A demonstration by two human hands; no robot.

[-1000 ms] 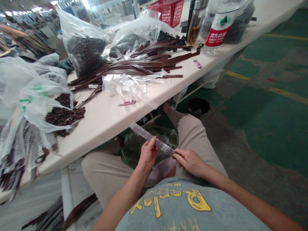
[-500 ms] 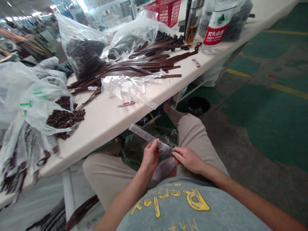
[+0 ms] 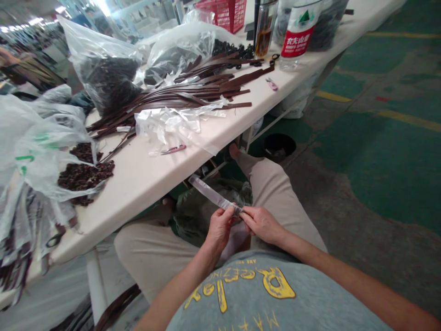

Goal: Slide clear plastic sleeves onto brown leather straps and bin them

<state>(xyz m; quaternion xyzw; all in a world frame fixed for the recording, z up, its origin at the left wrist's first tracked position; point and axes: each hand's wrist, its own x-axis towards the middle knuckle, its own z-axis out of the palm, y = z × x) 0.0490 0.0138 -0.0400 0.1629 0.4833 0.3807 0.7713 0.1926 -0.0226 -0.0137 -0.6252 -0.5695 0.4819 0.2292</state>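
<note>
Over my lap I hold a narrow clear plastic sleeve (image 3: 211, 193), which slants up to the left toward the table edge. My left hand (image 3: 222, 224) pinches it close to its lower end, where the plastic is bunched up. Right beside it, my right hand (image 3: 259, 222) grips that gathered end, with the fingers curled and nearly touching the left ones. Whatever lies inside the sleeve at the fingertips is hidden. Nearest on the table are small thread snips (image 3: 173, 150) and crumpled plastic sleeves (image 3: 168, 123).
Dark brown strips (image 3: 193, 94) lie across the white table (image 3: 141, 177). Around them are a bag of dark pieces (image 3: 112, 80), brown bits (image 3: 86, 172), black rings (image 3: 234, 50), a water bottle (image 3: 296, 39), a red basket (image 3: 230, 14) and more snips (image 3: 271, 84). A black bin (image 3: 280, 145) stands below.
My hands have come closer together, the left one sliding toward the sleeve's lower end and bunching the plastic. The view has shifted slightly.
</note>
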